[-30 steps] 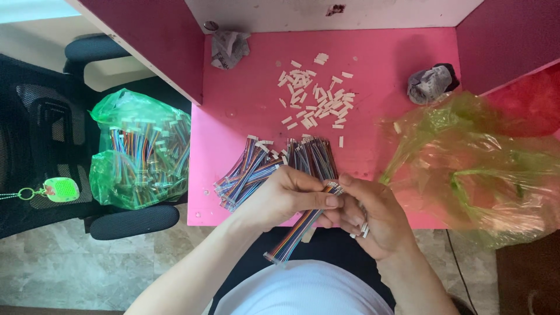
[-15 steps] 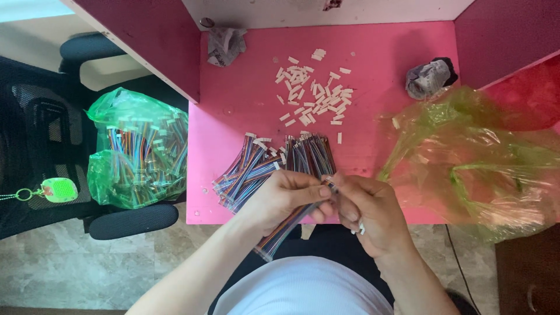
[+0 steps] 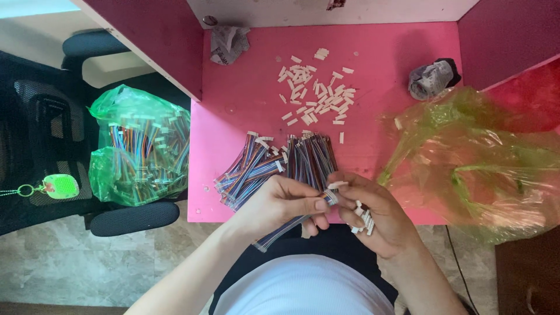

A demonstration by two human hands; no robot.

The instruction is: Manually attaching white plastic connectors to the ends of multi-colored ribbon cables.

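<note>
Multicoloured and flat, the ribbon cable (image 3: 290, 224) in the person's hands lies on a slant: its long axis runs from a lower end out over the lap, off the front edge of the pink worktop (image 3: 373, 76), up and to the right to the end held between the hands. The left hand (image 3: 283, 204) pinches that upper end between thumb and fingers. The right hand (image 3: 376, 216) meets it there, its thumb and forefinger pressed onto a small white connector (image 3: 336, 185) at the cable's tip, while the rest of its fingers curl around a few more loose white connectors (image 3: 364, 219) in the palm; I cannot count those exactly.

Against the frame half a second earlier, the hands sit in much the same place at the front edge, and the cable's lower end hangs along the same slant; the fingertips are now drawn closer around the tip.

Two bundles of like cables lie near the front edge: a fanned one (image 3: 248, 169) and a straighter one (image 3: 312, 154) just beside it. Some forty white connectors (image 3: 315, 87) are scattered toward the back of the worktop, too many to count surely. Two crumpled paper wads sit there, one (image 3: 228, 44) by the back left corner, one (image 3: 430, 79) by the back right. One green bag of cables (image 3: 140, 146) rests on a black chair (image 3: 52, 128) off the left edge, and one empty-looking green plastic bag (image 3: 472, 157) lies over the right edge.
</note>
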